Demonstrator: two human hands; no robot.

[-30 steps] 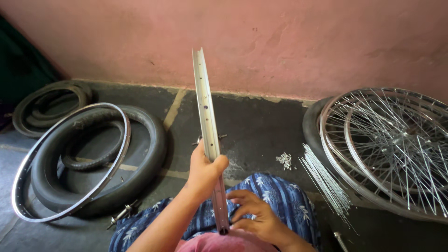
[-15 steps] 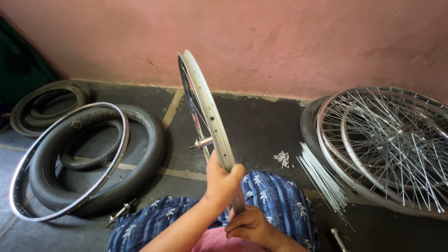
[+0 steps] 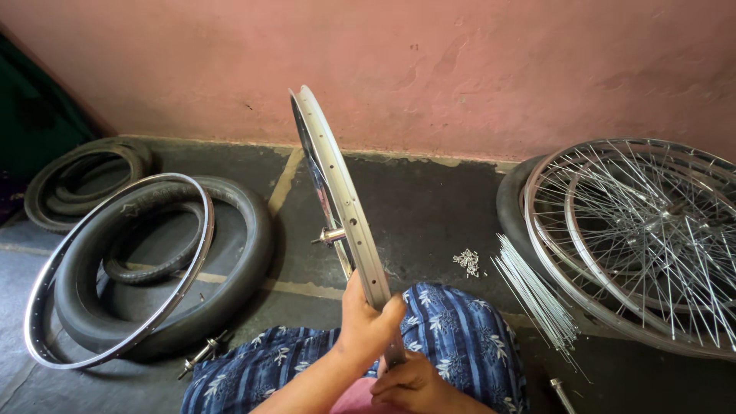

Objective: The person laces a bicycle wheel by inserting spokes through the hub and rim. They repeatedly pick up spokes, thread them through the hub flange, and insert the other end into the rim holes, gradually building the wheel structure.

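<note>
I hold a silver bicycle wheel rim (image 3: 337,184) upright and edge-on over my lap, slightly turned so its inner side and hub axle (image 3: 331,235) show on the left. My left hand (image 3: 365,322) grips the rim's lower part from the left, thumb over its outer face. My right hand (image 3: 418,383) is closed around the rim's bottom just below, at the frame's lower edge. My knees are covered by blue patterned cloth (image 3: 460,337).
A bare rim (image 3: 46,291) leans on black tyres (image 3: 238,261) at the left, more tyres (image 3: 46,192) behind. Spoked wheels (image 3: 636,230) lie at the right, with loose spokes (image 3: 537,299), a pile of nipples (image 3: 466,262), an axle (image 3: 203,354). A pink wall (image 3: 460,69) stands behind.
The rim has turned from fully edge-on to slightly angled, so the hub and inner side show. My left hand has slid lower on it; my right hand has dropped toward the frame's bottom.
</note>
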